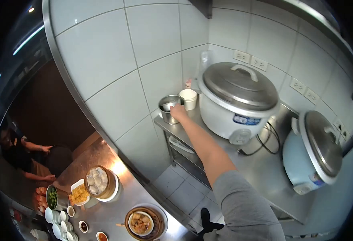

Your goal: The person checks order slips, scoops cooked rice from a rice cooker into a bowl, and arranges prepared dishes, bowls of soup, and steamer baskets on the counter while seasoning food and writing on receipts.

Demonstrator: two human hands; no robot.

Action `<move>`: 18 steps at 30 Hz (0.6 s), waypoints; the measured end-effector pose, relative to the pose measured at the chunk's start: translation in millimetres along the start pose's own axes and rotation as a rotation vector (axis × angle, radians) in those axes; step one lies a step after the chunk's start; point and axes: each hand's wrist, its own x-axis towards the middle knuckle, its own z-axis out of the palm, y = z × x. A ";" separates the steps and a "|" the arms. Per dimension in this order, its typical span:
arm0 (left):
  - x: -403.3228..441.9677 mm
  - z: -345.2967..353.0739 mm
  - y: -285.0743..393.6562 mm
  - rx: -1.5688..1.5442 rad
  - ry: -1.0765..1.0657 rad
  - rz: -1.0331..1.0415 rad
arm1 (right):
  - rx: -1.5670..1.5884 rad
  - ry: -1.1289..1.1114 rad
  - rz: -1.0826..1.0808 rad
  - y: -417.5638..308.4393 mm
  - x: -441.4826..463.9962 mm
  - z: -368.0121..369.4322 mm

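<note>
Round silver metal pot [169, 118] set at nine o'clock from lidded white metal cooker [220, 116]; shiny metal vessel [168, 105] contained. Right hand [179, 112] narrowed at pot's rim, exact grip hidden. Left hand unseen; state can't be told.

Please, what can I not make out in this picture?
All in the head view:
Left hand: outside the frame.
Metal pot's bottom: behind its wall and right hand.
White cooker's inside: under its lid.
Blue cooker's inside: under its lid.
Blue label's writing: too small.
</note>
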 end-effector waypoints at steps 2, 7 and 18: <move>16.3 10.0 0.1 0.003 0.025 0.035 | -0.405 -0.114 -0.197 14.9 51.6 47.0; 36.3 26.3 -4.5 -0.006 0.072 0.104 | -0.205 -0.327 -0.031 7.3 78.2 22.1; 62.4 41.5 -1.1 0.046 0.015 0.064 | -0.489 0.140 -0.268 -8.8 84.7 -177.3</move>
